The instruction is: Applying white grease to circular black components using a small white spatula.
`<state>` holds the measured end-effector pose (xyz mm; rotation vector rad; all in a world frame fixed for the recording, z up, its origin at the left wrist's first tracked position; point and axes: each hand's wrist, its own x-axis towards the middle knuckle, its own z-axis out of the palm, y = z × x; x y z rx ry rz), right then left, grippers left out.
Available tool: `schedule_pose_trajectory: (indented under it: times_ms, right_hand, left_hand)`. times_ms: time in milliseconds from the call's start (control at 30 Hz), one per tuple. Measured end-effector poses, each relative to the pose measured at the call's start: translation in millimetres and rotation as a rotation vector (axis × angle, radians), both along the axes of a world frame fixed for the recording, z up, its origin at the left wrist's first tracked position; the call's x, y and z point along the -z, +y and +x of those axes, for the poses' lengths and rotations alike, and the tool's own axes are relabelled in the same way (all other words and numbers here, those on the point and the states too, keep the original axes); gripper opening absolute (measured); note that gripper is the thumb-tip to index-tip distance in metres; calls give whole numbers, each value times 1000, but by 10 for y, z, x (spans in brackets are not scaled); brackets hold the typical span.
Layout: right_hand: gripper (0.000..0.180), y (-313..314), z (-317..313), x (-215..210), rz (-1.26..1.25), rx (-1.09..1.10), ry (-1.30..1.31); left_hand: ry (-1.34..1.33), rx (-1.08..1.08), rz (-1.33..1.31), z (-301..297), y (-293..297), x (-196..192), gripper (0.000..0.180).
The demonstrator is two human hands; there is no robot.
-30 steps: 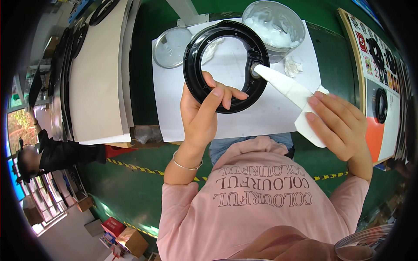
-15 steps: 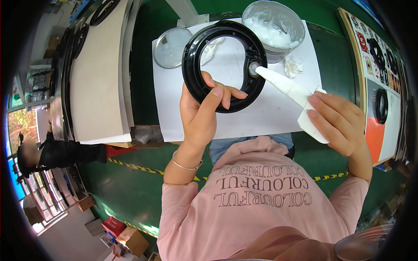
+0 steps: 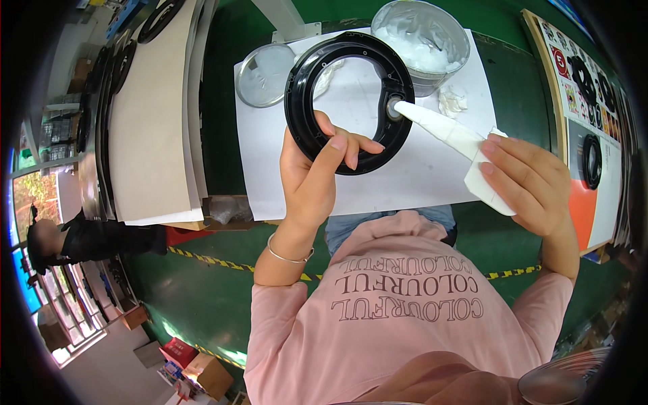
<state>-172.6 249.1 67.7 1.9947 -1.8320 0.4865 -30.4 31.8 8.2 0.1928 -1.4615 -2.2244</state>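
left hand (image 3: 314, 177) gripping black ring (image 3: 304, 115), fingers (image 3: 351, 145) curled

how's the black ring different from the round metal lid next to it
The black ring is open in the middle, showing the white sheet through it; the metal lid is a solid disc. The ring is black and larger, the lid silvery and smaller. The ring is held tilted in the left hand, with a white cone tip at its rim; the lid lies flat, untouched. Both are round.
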Motion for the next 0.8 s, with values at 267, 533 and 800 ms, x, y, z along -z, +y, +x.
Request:
schedule_pose_trajectory:
  times_ms: [267,533,800]
  right_hand:
    - [23,17,-12,36,28,10,-149]
    - [27,53,-15,103,83,12,-364]
    - [15,105,-96,194,46,222,-839]
  left_hand:
    - [2,16,-42,13,0,7,9]
    - [61,30,-161,9,19,65,9]
    - [71,56,-275,21,8,92,9]
